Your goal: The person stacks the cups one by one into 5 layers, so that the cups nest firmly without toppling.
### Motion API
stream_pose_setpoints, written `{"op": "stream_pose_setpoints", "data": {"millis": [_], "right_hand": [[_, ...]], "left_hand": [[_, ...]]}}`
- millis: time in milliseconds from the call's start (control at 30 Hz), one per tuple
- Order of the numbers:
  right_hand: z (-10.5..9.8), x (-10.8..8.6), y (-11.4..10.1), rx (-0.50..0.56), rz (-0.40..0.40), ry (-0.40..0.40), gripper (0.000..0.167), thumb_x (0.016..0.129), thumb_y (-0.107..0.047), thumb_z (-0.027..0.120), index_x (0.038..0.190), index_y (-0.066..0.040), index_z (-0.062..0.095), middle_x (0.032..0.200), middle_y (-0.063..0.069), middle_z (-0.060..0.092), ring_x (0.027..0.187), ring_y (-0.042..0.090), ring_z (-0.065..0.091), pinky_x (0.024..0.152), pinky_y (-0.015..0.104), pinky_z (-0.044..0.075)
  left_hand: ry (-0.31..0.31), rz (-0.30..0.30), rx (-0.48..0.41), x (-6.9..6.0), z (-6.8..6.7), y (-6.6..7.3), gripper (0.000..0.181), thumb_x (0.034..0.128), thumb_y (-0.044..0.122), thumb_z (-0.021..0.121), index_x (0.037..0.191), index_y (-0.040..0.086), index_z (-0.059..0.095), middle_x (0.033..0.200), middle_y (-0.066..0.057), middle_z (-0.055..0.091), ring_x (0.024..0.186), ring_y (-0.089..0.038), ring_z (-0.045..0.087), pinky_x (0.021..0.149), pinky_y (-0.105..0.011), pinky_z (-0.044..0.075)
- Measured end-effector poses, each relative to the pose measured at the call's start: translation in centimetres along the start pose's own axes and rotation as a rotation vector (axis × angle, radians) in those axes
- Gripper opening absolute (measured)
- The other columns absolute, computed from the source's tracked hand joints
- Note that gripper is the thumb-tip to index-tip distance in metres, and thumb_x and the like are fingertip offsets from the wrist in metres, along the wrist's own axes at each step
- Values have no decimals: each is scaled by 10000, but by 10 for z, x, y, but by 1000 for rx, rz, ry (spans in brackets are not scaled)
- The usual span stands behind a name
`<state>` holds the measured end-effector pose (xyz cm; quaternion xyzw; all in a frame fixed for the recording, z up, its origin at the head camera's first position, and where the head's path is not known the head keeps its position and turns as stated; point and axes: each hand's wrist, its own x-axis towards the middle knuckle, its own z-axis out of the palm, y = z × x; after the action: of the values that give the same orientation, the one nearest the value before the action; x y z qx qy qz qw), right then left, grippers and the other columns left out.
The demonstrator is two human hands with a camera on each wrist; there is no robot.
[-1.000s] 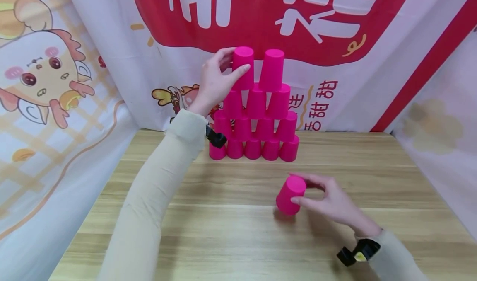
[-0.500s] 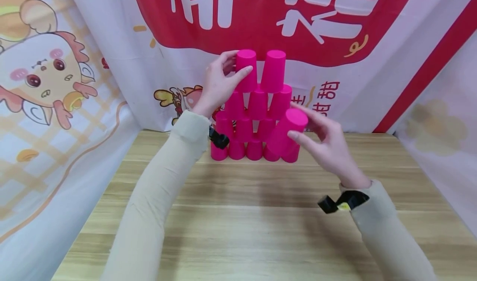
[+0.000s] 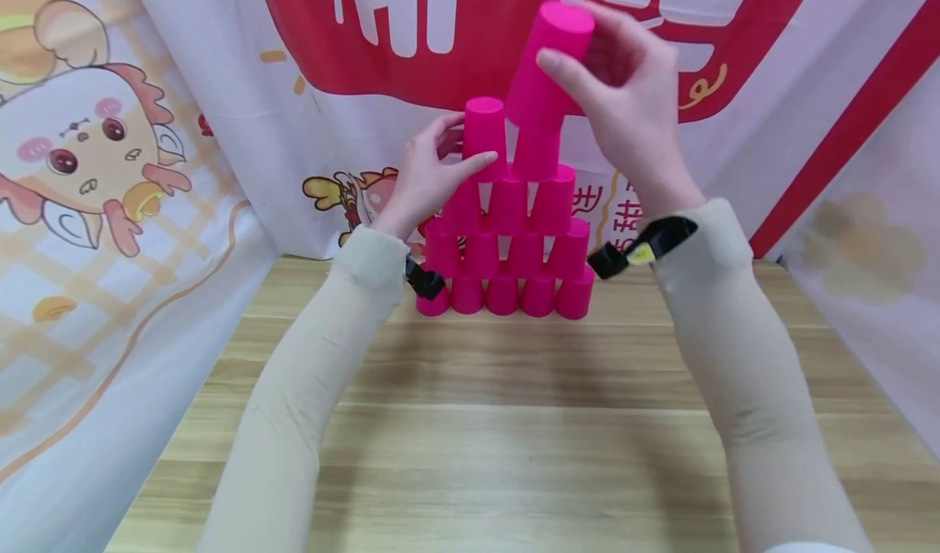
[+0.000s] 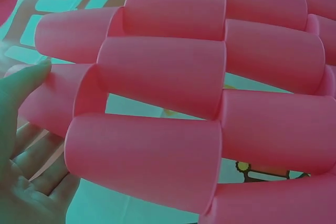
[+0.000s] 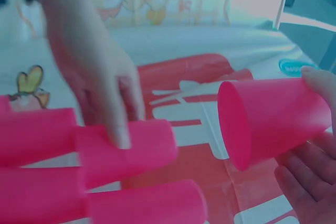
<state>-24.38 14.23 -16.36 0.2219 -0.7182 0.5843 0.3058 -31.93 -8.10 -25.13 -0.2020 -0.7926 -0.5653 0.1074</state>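
Note:
A pyramid of upside-down pink cups (image 3: 503, 296) stands on the table, its top row two cups wide. My left hand (image 3: 429, 170) holds the top row's left cup (image 3: 485, 137), thumb on the front and fingers behind. The left wrist view shows that same cup (image 4: 50, 95) between thumb and fingers. Higher up, my right hand (image 3: 639, 96) grips another pink cup (image 3: 543, 72), mouth downward and slightly tilted. It partly covers the top row's right cup (image 3: 536, 153) in the head view. In the right wrist view the gripped cup (image 5: 278, 119) is apart from the stack.
The wood-grain table (image 3: 499, 455) stretches in front of the stack. Behind it hangs a white cloth with a red printed panel (image 3: 411, 80). Patterned cloth (image 3: 184, 308) closes the left side, and more cloth (image 3: 866, 235) the right.
My right hand has lifted its cup from low over the table, past the front of the stack, to above the top row. The left hand has stayed at the top left cup.

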Motion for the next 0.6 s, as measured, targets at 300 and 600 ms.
{"op": "stream_pose_setpoints", "data": {"millis": [300, 600], "right_hand": [[20, 40, -1, -10, 105, -28, 501, 896, -254, 802, 1360, -149, 645, 1252, 33, 665, 1135, 180, 625, 965, 261, 514], [32, 53, 27, -154, 224, -94, 562, 903, -381, 782, 1413, -220, 609, 1283, -20, 650, 1143, 147, 605, 963, 251, 510]], "left_hand": [[-34, 34, 26, -2, -1, -9, 741, 842, 394, 840, 1483, 257, 495, 1351, 74, 596, 1169, -109, 584, 936, -309, 541], [-42, 22, 47, -6, -2, -14, 753, 831, 412, 845, 1480, 256, 497, 1362, 76, 584, 1192, -116, 568, 951, -312, 531]]}}
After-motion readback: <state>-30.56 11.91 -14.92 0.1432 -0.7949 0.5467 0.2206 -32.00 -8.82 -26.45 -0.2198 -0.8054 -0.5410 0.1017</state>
